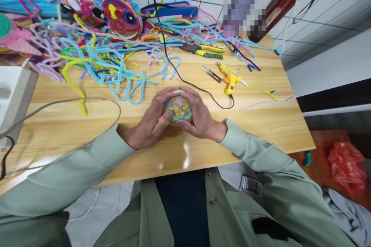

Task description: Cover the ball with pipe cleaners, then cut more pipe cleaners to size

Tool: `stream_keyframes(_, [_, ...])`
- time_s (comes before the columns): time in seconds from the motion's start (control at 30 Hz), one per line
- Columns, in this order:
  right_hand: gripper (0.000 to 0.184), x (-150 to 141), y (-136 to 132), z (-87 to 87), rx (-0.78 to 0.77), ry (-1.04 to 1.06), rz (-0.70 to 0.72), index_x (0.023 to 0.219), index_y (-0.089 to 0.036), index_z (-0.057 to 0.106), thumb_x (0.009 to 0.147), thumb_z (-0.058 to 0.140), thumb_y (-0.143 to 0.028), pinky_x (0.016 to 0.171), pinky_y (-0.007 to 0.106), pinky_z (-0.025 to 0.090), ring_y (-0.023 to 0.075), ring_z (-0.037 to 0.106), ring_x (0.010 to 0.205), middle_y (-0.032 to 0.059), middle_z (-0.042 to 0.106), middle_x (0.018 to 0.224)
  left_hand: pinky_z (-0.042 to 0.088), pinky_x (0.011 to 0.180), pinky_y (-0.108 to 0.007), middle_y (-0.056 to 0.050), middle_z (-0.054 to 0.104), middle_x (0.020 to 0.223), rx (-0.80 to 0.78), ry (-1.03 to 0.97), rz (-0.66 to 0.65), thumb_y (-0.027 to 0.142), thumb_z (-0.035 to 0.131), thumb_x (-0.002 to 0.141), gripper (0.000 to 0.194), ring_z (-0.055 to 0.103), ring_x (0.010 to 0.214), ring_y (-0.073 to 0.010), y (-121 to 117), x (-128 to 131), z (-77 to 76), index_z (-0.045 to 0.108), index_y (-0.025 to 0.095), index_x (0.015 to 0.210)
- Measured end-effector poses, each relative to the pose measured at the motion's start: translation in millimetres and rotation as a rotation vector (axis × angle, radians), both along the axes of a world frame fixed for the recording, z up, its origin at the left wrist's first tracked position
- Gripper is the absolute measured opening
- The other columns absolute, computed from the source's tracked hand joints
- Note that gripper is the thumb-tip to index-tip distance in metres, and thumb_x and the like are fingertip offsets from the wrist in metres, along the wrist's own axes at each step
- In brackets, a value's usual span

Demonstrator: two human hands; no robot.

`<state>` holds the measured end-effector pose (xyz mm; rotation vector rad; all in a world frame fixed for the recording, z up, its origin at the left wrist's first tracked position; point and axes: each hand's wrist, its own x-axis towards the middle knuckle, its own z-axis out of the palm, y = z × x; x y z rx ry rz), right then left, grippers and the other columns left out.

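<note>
Between my two hands sits a round, clear plastic ball (180,108) with yellow bits showing inside and a blue band around its lower edge. My left hand (155,117) curls round its left side, the thumb lying on the front. From the right, my right hand (199,115) wraps the other side, its fingers meeting the left ones over the far edge. Both palms hide the ball's flanks. Its underside is hidden, so I cannot tell whether it rests on the wooden table (185,158).
Tangled pipe cleaners (98,65) spread along the back left, with finished colourful figures (123,15) behind. Pliers (203,51), thread snips (212,74) and a yellow glue gun (230,79) lie to the right, its black cable (199,90) trailing past my hands. A red thermos (285,4) stands behind.
</note>
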<state>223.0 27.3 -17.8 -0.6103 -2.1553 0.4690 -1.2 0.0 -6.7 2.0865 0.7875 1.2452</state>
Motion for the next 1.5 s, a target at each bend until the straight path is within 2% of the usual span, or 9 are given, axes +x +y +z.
stream_keyframes(0.17, [0.076, -0.3, 0.0, 1.9, 0.003, 0.008, -0.009, 0.167, -0.029, 0.032, 0.106, 0.056, -0.067, 0.124, 0.067, 0.049, 0.037, 0.051, 0.155, 0.0187, 0.051, 0.162, 0.042, 0.132, -0.061, -0.014, 0.053, 0.163, -0.033, -0.086, -0.021, 0.046, 0.041, 0.118, 0.046, 0.049, 0.156, -0.0329, 1.9, -0.8, -3.6, 0.049, 0.03, 0.16])
stream_keyframes(0.33, [0.077, 0.9, -0.8, 5.3, -0.018, -0.003, 0.014, 0.167, -0.028, 0.031, 0.106, 0.051, -0.071, 0.125, 0.069, 0.046, 0.0382, 0.05, 0.156, 0.0186, 0.05, 0.163, 0.039, 0.134, -0.061, -0.014, 0.05, 0.166, -0.031, -0.044, -0.03, 0.043, 0.042, 0.118, 0.046, 0.046, 0.159, -0.0313, 0.0, -1.2, -0.9, 0.045, 0.032, 0.163])
stream_keyframes(0.57, [0.072, 3.5, -0.8, 5.1, -0.067, -0.022, -0.01, 0.164, -0.029, 0.034, 0.106, 0.05, -0.068, 0.127, 0.07, 0.044, 0.0388, 0.049, 0.157, 0.0187, 0.051, 0.163, 0.039, 0.135, -0.062, -0.012, 0.048, 0.169, -0.061, -0.026, -0.014, 0.047, 0.042, 0.118, 0.046, 0.045, 0.161, -0.0309, -1.9, -1.6, -1.8, 0.044, 0.036, 0.163])
stream_keyframes(0.8, [0.097, 7.7, 1.4, 3.0, -0.049, -0.077, -0.025, 0.167, -0.026, 0.033, 0.093, 0.067, -0.079, 0.128, 0.074, 0.043, 0.0431, 0.045, 0.161, 0.0222, 0.047, 0.169, 0.042, 0.134, -0.061, -0.012, 0.051, 0.168, -0.084, -0.038, -0.011, 0.048, 0.042, 0.117, 0.047, 0.047, 0.16, -0.0326, 0.2, -6.5, -4.2, 0.047, 0.035, 0.162])
stream_keyframes(0.97, [0.113, 9.4, 2.2, 2.2, -0.073, -0.102, -0.042, 0.169, -0.029, 0.033, 0.081, 0.077, -0.086, 0.13, 0.077, 0.04, 0.0454, 0.042, 0.163, 0.0208, 0.043, 0.173, 0.042, 0.134, -0.061, -0.013, 0.05, 0.167, -0.07, -0.005, -0.013, 0.043, 0.05, 0.115, 0.048, 0.047, 0.159, -0.0319, 1.7, -8.3, -4.1, 0.045, 0.034, 0.162])
stream_keyframes(1.13, [0.106, 9.9, 2.8, 1.2, -0.025, -0.097, -0.041, 0.169, -0.028, 0.032, 0.087, 0.078, -0.076, 0.127, 0.073, 0.045, 0.0427, 0.048, 0.16, 0.0217, 0.049, 0.169, 0.04, 0.133, -0.064, -0.014, 0.047, 0.168, -0.064, 0.05, 0.009, 0.045, 0.053, 0.115, 0.049, 0.043, 0.161, -0.0332, 1.2, -7.8, -2.1, 0.044, 0.032, 0.161])
stream_keyframes(1.27, [0.102, 10.8, 5.0, 0.5, -0.008, -0.095, -0.027, 0.168, -0.027, 0.033, 0.089, 0.075, -0.075, 0.125, 0.074, 0.048, 0.0433, 0.052, 0.156, 0.0218, 0.051, 0.166, 0.038, 0.134, -0.062, -0.014, 0.049, 0.166, -0.091, 0.023, -0.003, 0.048, 0.056, 0.114, 0.05, 0.044, 0.16, -0.032, 0.1, -7.1, -0.5, 0.045, 0.032, 0.16])
stream_keyframes(1.4, [0.099, 11.3, 7.6, 0.7, -0.041, -0.083, 0.002, 0.167, -0.027, 0.035, 0.089, 0.075, -0.073, 0.127, 0.072, 0.046, 0.0437, 0.051, 0.156, 0.0203, 0.052, 0.166, 0.039, 0.135, -0.063, -0.012, 0.051, 0.164, -0.143, -0.032, -0.015, 0.055, 0.048, 0.115, 0.048, 0.047, 0.158, -0.0339, 0.0, -7.3, 0.2, 0.051, 0.033, 0.157])
stream_keyframes(1.5, [0.097, 10.9, 8.4, 2.6, -0.044, -0.091, 0.007, 0.166, -0.028, 0.033, 0.089, 0.073, -0.072, 0.127, 0.072, 0.046, 0.0434, 0.052, 0.156, 0.0191, 0.052, 0.166, 0.04, 0.134, -0.063, -0.012, 0.052, 0.163, -0.124, -0.043, -0.019, 0.052, 0.048, 0.115, 0.047, 0.047, 0.158, -0.0345, 1.4, -7.3, -0.5, 0.05, 0.033, 0.158])
